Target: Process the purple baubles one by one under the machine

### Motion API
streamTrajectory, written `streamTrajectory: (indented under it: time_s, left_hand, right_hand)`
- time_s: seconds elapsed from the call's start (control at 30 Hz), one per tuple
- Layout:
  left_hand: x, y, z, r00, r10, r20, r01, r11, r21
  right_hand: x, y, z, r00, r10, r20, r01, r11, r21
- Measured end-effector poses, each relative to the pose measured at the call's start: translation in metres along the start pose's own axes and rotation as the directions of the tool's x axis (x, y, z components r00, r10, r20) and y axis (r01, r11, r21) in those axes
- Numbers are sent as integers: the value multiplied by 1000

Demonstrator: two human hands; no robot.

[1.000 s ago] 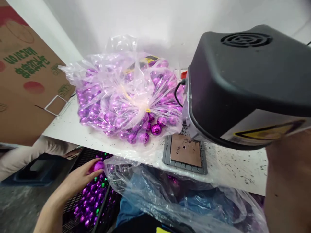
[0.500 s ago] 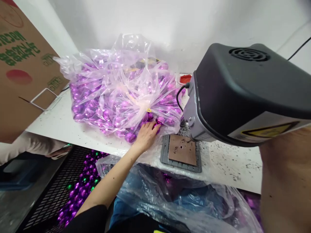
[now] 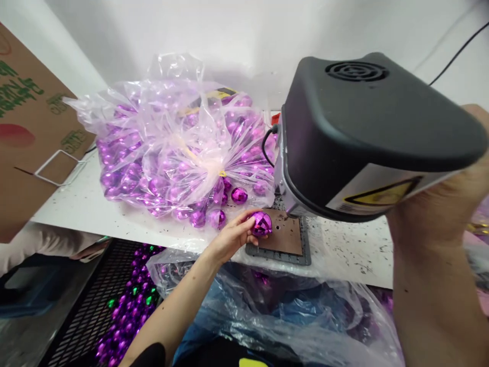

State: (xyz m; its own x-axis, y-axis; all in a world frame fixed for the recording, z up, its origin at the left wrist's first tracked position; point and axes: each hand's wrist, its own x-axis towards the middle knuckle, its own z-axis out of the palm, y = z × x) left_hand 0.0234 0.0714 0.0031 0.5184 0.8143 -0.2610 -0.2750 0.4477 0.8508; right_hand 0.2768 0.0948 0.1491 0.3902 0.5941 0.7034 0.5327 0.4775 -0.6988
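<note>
My left hand [image 3: 240, 230] is closed on a shiny purple faceted bauble [image 3: 262, 223], thumb on its near side. The bauble is over the left part of a brown plate [image 3: 284, 235] with a small hole, set on a grey base [image 3: 280, 257]. Left of it, a tied clear plastic bag [image 3: 164, 132] bulges with similar purple baubles; a few loose ones, such as one bauble [image 3: 239, 195], lie at its front. My right hand [image 3: 446, 186] is against the right side of a black machine housing [image 3: 355, 127] bearing a warning label; its fingers are hidden behind the housing.
A cardboard box [image 3: 34, 137] stands at the left. Below the white table [image 3: 126, 221], a black crate [image 3: 80, 298] holds purple and some green baubles. Clear plastic sheeting [image 3: 305, 321] hangs at the front edge. Another person's sleeve [image 3: 49, 242] shows at the left.
My left hand has come away from the bag's front with a purple bauble and moved right and nearer, over the plate. The view has shifted slightly; more of my right hand shows.
</note>
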Motion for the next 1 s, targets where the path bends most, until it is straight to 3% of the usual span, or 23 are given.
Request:
streamTrajectory:
  time_s: [0.1, 0.23, 0.4, 0.53, 0.67, 0.87, 0.93, 1.0]
  left_hand:
    - [11, -14, 8, 981, 168, -94, -131, 939, 319]
    - [19, -24, 18, 913, 400, -79, -227, 661, 715]
    - [22, -27, 28, 857, 506, 94, -298, 338, 893]
    - [28, -31, 34, 842, 518, 149, -277, 179, 944]
    - [35, -40, 38, 853, 510, 107, -231, 186, 955]
    - [36, -49, 37, 833, 533, 146, -314, 239, 919]
    - [36, -49, 36, 853, 499, 151, -316, 263, 912]
    - [36, -49, 36, 873, 466, 145, -304, 286, 909]
  right_hand:
    - [0, -4, 1, 1000, 19, 15, -20, 998, 63]
    - [-1, -4, 0, 999, 44, 8, -44, 998, 52]
    - [0, -1, -2, 999, 31, 30, -32, 999, 24]
    - [-1, -2, -2, 999, 39, 33, -39, 999, 19]
    - [-1, -3, -2, 999, 44, 15, -44, 999, 8]
    - [-1, -7, -1, 999, 43, -1, -43, 998, -45]
    - [-7, -9, -1, 999, -30, -36, 25, 989, -145]
    - [-18, -11, -1, 979, -178, -96, 152, 961, -233]
